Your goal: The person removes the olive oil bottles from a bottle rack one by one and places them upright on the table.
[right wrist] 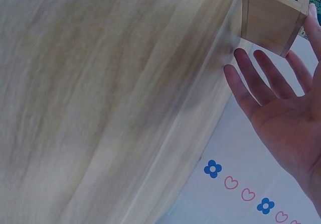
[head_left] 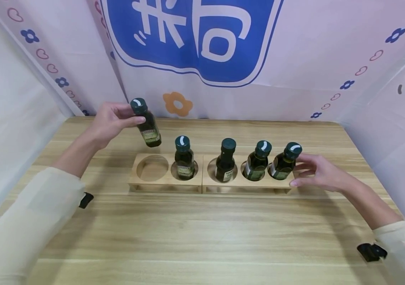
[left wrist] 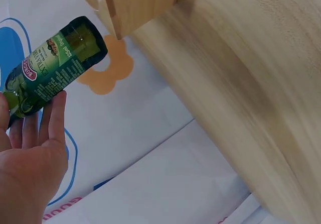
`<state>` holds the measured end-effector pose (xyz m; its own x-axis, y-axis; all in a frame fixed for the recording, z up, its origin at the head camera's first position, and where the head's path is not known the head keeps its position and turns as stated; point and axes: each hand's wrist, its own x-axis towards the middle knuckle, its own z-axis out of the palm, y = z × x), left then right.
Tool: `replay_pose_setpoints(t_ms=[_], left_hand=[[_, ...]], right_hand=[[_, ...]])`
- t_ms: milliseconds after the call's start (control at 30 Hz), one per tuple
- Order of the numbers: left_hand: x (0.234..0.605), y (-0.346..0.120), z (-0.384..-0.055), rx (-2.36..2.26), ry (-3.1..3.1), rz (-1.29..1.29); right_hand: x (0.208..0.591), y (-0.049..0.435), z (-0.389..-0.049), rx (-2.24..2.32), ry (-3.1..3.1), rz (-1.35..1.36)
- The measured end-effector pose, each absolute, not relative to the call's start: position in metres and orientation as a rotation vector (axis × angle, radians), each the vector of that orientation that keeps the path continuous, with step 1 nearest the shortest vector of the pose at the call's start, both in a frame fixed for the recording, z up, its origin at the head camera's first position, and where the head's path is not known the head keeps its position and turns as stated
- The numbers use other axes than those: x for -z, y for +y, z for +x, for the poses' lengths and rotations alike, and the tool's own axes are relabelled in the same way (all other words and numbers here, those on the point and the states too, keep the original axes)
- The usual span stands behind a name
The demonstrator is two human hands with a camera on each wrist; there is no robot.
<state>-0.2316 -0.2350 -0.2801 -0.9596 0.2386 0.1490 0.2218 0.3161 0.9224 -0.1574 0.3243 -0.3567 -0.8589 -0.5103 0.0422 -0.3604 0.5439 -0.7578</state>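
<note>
Dark green bottle (head_left: 149,128), capped, is up in the left hand (head_left: 109,120), grasped between thumb and fingers around its upper part. Bottle tilts, base toward lower right in the head view, off the table (head_left: 202,237) and near the left end of a light wooden rack (head_left: 202,170). Left wrist view shows its green label, "EXTRA VIR" legible, fingertips against the side.

Right hand (head_left: 316,172) is at the rack's other end, grasping nothing: fingers loosely extended, thumb near the front corner, other fingers just beside the end bottle (head_left: 283,164). Cannot tell whether it touches that bottle.

Rack has five round holes in a row, seam between second and third. From left: second hole has a capped bottle (head_left: 184,162), label facing front; third has a slimmer-necked bottle (head_left: 225,164); fourth another capped bottle (head_left: 257,164), leaning a little right; fifth the end bottle, leaning right too.

Behind: white backdrop (head_left: 295,59), blue panel (head_left: 195,51) with white characters, orange flower (head_left: 177,104), hearts and small blue flowers along the sides. Cream sleeves (head_left: 42,206) on both arms; black device (head_left: 86,200) at left wrist, another (head_left: 371,252) at right.
</note>
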Motion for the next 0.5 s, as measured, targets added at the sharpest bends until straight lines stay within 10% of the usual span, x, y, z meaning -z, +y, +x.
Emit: replay_pose_setpoints(t_ms=[500], left_hand=[[0.302, -0.235, -0.247, -1.813, 2.467, 0.378]], right_hand=[[0.357, 0.324, -0.157, 1.204, 2.59, -0.739]])
